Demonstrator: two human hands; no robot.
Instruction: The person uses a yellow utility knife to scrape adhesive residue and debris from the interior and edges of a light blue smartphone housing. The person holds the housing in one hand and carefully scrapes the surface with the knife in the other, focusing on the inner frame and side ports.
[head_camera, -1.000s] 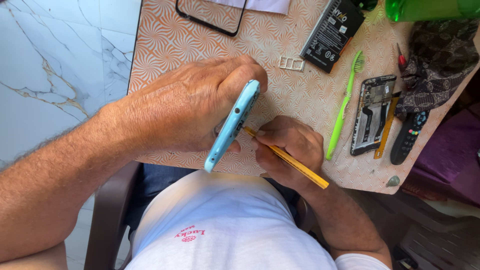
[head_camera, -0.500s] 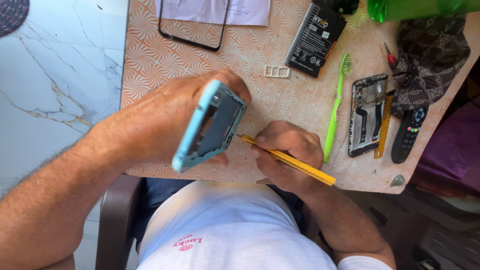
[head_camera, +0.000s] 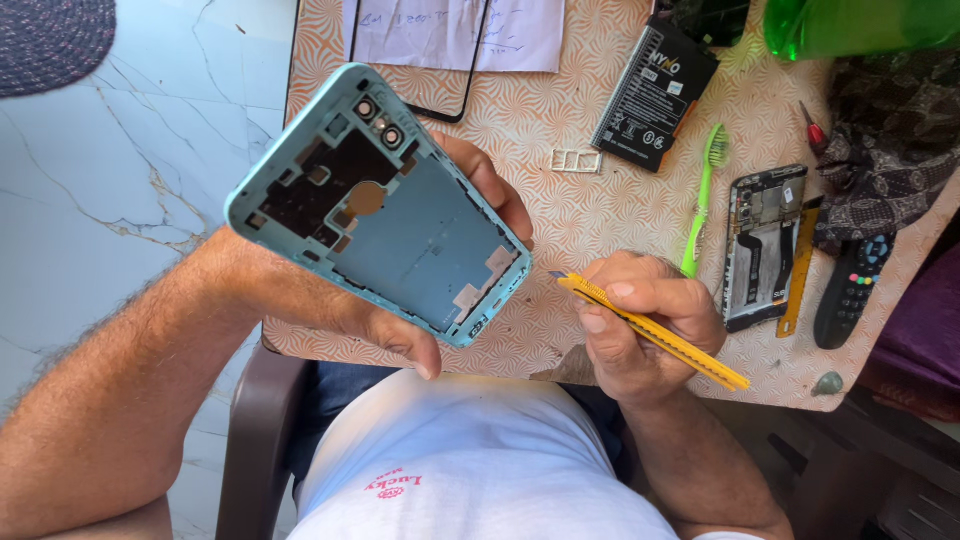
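A light blue phone back cover (head_camera: 385, 205) is gripped by the left hand (head_camera: 400, 300), held tilted above the near left corner of the patterned tabletop (head_camera: 520, 130), its inner side turned up. A yellow utility knife (head_camera: 650, 328) is clasped in the closed right hand (head_camera: 640, 330) by the near edge, its blade pointed at the cover's lower corner. Beyond, towards the right edge, a green toothbrush (head_camera: 703, 195), a stripped phone body (head_camera: 762, 245) and a black remote (head_camera: 853, 288) are laid; a battery (head_camera: 655, 92) is set near the far edge
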